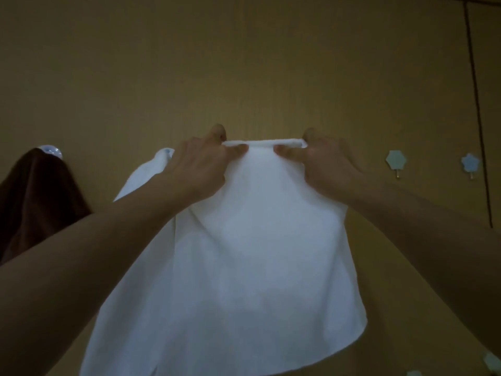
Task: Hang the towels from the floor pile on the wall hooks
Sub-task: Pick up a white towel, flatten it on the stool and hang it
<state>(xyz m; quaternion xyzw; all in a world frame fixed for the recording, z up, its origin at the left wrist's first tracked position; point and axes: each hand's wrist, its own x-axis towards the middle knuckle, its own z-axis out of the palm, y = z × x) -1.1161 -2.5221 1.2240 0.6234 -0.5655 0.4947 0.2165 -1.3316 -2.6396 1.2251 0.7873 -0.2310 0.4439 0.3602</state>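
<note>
both hands (199, 165) (325, 164) gripping white towel (244, 253), no legible writing

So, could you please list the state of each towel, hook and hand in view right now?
White towel: held up by its top edge, against the wall.
Brown towel: hanging on a hook.
Second white towel: hanging, partly hidden.
Two blue hooks: bare.
Left hand: pinching towel.
Right hand: pinching towel.

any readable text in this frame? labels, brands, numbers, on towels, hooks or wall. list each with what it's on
None readable.
White towel held by left hand and right hand: no label or print shows.
Brown towel: plain, no tag in view.
Hexagon hook and star hook: plain shapes, no marks.
Wall: bare, no signs.
The frame is dim and soft, so small print could be missed.
</note>
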